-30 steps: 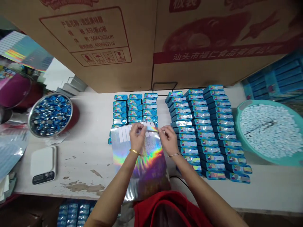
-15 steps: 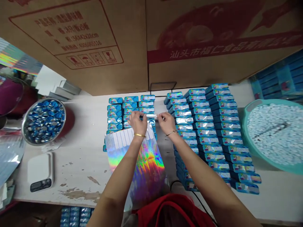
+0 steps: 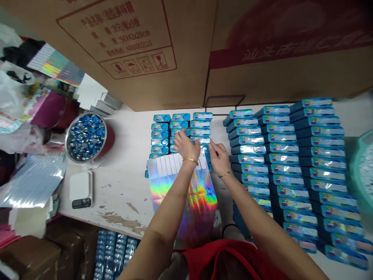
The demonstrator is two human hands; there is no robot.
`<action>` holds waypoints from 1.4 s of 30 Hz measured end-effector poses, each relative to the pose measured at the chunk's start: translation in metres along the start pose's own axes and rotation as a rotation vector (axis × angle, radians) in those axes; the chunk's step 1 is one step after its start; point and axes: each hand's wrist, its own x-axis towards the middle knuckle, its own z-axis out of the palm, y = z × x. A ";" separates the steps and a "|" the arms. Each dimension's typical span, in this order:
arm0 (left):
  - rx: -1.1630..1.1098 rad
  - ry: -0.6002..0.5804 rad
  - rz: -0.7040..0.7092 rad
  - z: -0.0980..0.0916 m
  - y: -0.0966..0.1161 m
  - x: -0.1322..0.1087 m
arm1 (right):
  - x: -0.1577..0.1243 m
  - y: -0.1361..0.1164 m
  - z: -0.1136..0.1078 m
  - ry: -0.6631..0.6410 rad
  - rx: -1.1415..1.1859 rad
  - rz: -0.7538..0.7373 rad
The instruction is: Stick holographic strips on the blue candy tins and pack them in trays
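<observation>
Cardbd cartons (image 3: pixel 186 77) behind scuffed wht table (image 3: pixel 116 186)

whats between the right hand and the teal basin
In the head view, rows of stacked blue tins lie between the right hand and the teal basin.

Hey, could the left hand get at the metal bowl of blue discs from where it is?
Probably yes. The left hand is over the rows of tins, and the metal bowl lies out to its left across the tabletop. Nothing tall stands between them; the shiny sheet lies flat below the hand.
</observation>
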 end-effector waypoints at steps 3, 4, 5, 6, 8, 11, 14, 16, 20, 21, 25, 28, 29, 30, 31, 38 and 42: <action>-0.060 -0.067 0.103 -0.012 -0.013 0.003 | -0.001 0.001 -0.007 -0.039 -0.136 -0.045; -0.095 -0.089 0.173 -0.022 -0.023 0.004 | -0.001 0.000 -0.011 -0.040 -0.185 -0.067; -0.131 -0.104 0.255 -0.033 -0.036 0.004 | -0.003 -0.003 -0.016 -0.030 -0.226 -0.093; -0.151 -0.107 0.340 -0.047 -0.051 0.004 | -0.006 -0.006 -0.021 -0.012 -0.259 -0.121; -0.084 -0.050 0.409 -0.076 -0.090 0.003 | -0.019 -0.019 -0.028 0.015 -0.316 -0.188; 0.126 -0.003 0.325 -0.113 -0.151 0.002 | -0.047 -0.044 -0.026 -0.025 -0.379 -0.282; 0.177 -0.103 0.290 -0.130 -0.194 -0.001 | -0.070 -0.070 -0.006 -0.132 -0.396 -0.342; 0.088 -0.189 0.333 -0.132 -0.208 -0.001 | -0.078 -0.086 0.014 -0.215 -0.408 -0.358; -0.018 -0.131 0.364 -0.136 -0.213 0.002 | -0.077 -0.114 0.058 -0.376 -0.441 -0.444; -0.049 -0.114 0.372 -0.140 -0.213 0.003 | -0.075 -0.121 0.069 -0.406 -0.449 -0.476; -0.311 -0.217 0.358 -0.157 -0.217 0.005 | -0.066 -0.141 0.105 -0.552 -0.474 -0.513; -0.445 -0.258 0.302 -0.166 -0.225 0.004 | -0.062 -0.150 0.123 -0.652 -0.465 -0.466; -0.455 -0.262 0.319 -0.168 -0.227 0.005 | -0.061 -0.152 0.128 -0.671 -0.456 -0.452; -0.451 -0.264 0.352 -0.170 -0.230 0.005 | -0.061 -0.153 0.133 -0.688 -0.444 -0.442; -0.435 -0.270 0.390 -0.173 -0.233 0.005 | -0.061 -0.155 0.137 -0.706 -0.432 -0.434; 0.011 -0.226 0.619 -0.195 -0.243 0.009 | -0.065 -0.161 0.159 -0.781 -0.439 -0.402; 0.229 -0.194 0.719 -0.191 -0.244 0.000 | -0.065 -0.165 0.167 -0.792 -0.504 -0.316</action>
